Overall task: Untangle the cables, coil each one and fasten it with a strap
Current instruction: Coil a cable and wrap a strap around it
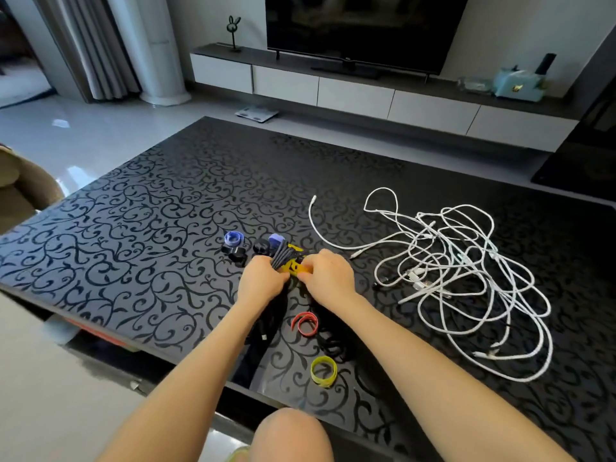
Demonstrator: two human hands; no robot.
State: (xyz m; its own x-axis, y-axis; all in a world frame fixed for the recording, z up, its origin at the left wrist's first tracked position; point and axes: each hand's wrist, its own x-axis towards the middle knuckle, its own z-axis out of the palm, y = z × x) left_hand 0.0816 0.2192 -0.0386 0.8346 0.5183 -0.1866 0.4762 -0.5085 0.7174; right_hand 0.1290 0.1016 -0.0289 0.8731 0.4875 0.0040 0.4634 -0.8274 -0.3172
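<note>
My left hand point(263, 280) grips a bundle of coiled black cable point(282, 257) at the middle of the table. My right hand point(328, 275) pinches a yellow strap point(296, 267) that lies against that bundle. Part of the black cable trails down toward the table's near edge under my forearms. A tangled heap of white cables point(456, 271) lies spread out to the right. Loose straps lie near me: a red strap point(305, 323) and a yellow-green strap point(323, 371). Behind my hands sit a blue rolled strap point(233, 239), another blue strap point(276, 241) and black rolled straps point(237, 255).
The black patterned table point(150, 228) has its near edge running diagonally at the lower left. My knee point(293, 435) is at the bottom. A TV stand point(353, 91) with a television stands across the floor, and a sofa arm point(23, 185) is at the left.
</note>
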